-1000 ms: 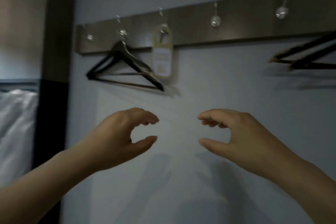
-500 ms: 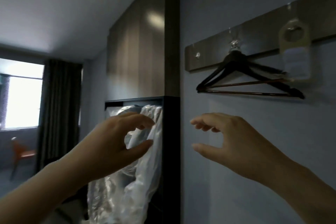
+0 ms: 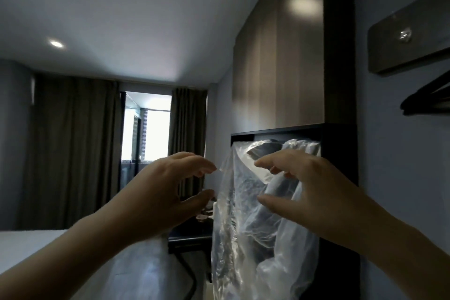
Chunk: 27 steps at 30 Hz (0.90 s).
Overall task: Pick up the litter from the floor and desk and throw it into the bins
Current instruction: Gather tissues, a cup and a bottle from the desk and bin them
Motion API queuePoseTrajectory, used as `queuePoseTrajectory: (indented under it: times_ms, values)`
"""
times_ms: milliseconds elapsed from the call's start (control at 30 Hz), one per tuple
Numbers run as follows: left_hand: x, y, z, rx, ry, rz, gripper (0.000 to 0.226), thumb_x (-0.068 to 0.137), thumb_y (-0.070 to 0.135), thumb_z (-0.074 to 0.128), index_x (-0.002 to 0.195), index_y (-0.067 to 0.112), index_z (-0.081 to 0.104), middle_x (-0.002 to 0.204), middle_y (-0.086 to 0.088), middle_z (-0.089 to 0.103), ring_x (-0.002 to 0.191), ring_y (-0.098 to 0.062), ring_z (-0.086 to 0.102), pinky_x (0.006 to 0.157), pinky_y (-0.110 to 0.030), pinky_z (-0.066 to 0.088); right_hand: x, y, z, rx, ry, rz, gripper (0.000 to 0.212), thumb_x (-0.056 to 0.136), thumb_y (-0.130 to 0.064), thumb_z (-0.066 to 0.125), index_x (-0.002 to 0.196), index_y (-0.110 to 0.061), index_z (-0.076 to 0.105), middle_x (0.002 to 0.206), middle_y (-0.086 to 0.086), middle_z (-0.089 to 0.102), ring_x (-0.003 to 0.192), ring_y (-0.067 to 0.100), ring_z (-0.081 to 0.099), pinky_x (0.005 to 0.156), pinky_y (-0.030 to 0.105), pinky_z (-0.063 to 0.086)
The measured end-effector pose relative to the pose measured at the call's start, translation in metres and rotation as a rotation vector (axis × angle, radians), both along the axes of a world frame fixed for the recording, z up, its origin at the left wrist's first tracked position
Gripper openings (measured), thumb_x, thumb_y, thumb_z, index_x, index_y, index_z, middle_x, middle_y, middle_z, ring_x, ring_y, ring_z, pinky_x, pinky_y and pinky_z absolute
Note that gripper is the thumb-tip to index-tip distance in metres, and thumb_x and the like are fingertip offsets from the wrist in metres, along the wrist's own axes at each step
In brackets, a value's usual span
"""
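Both hands are up at chest height with nothing in them. The left hand and the right hand are each held in a loose C, thumb well apart from the curved fingers.

Taking the person's straight-ahead as 12 o'clock, the right hand sits in front of the plastic cover over the clothes hanging in the wardrobe, at about 1 o'clock. I cannot tell whether it touches the plastic. The left fingertips are just beside the cover's near edge.

That cover does not look like the job. The likely target is lower and farther off: a dark table at about 11 o'clock, against the wall beyond the wardrobe. It carries some small pale bits that may be litter. They are too small to make out, so I cannot tell which way they lie.

From here the table is below and beyond the left hand's thumb, so I judge the left hand the nearer one. Both hands would have to drop and the person step forward. No litter shows on the strip of floor at 6 o'clock, and no bins are in view.
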State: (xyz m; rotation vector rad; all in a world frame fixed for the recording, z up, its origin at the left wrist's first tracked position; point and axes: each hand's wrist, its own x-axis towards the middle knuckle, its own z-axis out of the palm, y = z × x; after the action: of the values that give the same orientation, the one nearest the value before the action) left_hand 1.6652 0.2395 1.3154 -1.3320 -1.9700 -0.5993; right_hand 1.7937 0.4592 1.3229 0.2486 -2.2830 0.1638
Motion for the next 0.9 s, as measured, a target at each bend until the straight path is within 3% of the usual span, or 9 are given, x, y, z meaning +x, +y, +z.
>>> queuePoseTrajectory:
  times_ms: [100, 300, 433, 667, 900]
  values:
    - [-0.023, 0.007, -0.007, 0.006, 0.000, 0.057, 0.041, 0.077, 0.054, 0.052, 0.117, 0.042, 0.053, 0.109, 0.030, 0.054, 0.103, 0.014, 0.054, 0.089, -0.013, 0.049, -0.037, 0.017, -0.002, 0.008, -0.010, 0.060, 0.052, 0.073, -0.055, 0.066, 0.122, -0.039, 0.057, 0.114, -0.028, 0.057, 0.103, -0.011, 0.053, 0.085, 0.013, 0.047]
    - [-0.077, 0.008, -0.023, -0.025, -0.006, 0.130, 0.047, 0.076, 0.064, 0.043, 0.117, 0.042, 0.054, 0.107, 0.032, 0.054, 0.102, 0.014, 0.054, 0.085, -0.013, 0.051, -0.110, 0.029, -0.020, 0.024, -0.079, 0.134, 0.050, 0.075, -0.052, 0.066, 0.123, -0.041, 0.055, 0.112, -0.032, 0.052, 0.105, -0.015, 0.049, 0.083, 0.002, 0.040]
    - [-0.122, -0.005, -0.031, -0.034, -0.010, 0.169, 0.047, 0.077, 0.064, 0.043, 0.117, 0.041, 0.055, 0.104, 0.034, 0.051, 0.102, 0.015, 0.054, 0.083, -0.007, 0.049, -0.166, 0.023, -0.030, 0.041, -0.121, 0.150, 0.053, 0.076, -0.054, 0.062, 0.126, -0.040, 0.052, 0.114, -0.026, 0.056, 0.102, -0.009, 0.053, 0.084, 0.008, 0.043]
    - [-0.231, -0.042, -0.042, -0.045, -0.015, 0.217, 0.053, 0.075, 0.064, 0.042, 0.116, 0.035, 0.058, 0.105, 0.027, 0.056, 0.096, 0.012, 0.056, 0.081, -0.008, 0.049, -0.281, -0.006, -0.035, 0.057, -0.143, 0.126, 0.055, 0.078, -0.053, 0.063, 0.129, -0.037, 0.051, 0.110, -0.023, 0.060, 0.100, -0.004, 0.056, 0.089, 0.020, 0.049]
    - [-0.359, -0.081, -0.047, -0.097, -0.053, 0.219, 0.053, 0.078, 0.065, 0.040, 0.119, 0.035, 0.057, 0.110, 0.021, 0.061, 0.101, 0.009, 0.056, 0.086, -0.009, 0.049, -0.398, -0.039, -0.038, 0.044, -0.177, 0.068, 0.057, 0.076, -0.057, 0.057, 0.129, -0.042, 0.047, 0.106, -0.024, 0.060, 0.101, -0.006, 0.057, 0.090, 0.022, 0.050]
